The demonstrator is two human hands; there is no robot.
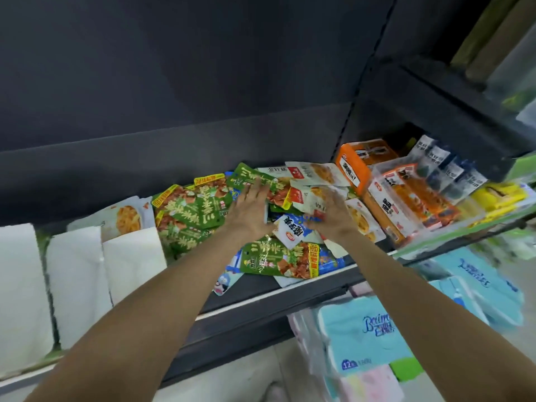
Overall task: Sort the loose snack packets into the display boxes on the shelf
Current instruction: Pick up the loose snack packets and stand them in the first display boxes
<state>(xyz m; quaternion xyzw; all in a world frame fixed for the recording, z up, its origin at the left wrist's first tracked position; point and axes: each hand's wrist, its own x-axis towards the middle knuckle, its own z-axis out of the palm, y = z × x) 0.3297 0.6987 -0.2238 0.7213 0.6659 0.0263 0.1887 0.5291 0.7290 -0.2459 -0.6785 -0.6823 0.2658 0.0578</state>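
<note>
A heap of loose snack packets lies on the dark shelf (261, 297): green packets (191, 210), white packets with yellow food pictures (316, 174) and blue-and-white packets (290, 230). My left hand (251, 210) lies flat on the heap with fingers spread and straight. My right hand (330, 216) rests on the white packets to the right, fingers extended; I cannot see any packet pinched. White display boxes (133, 256) stand at the left; one holds a white packet (127, 217).
An orange display box (352, 172) and clear trays of orange packets (406, 204) stand at the right, with grey and yellow packs behind them. Blue tissue packs (365, 335) hang below the shelf edge. A dark shelf underside hangs overhead.
</note>
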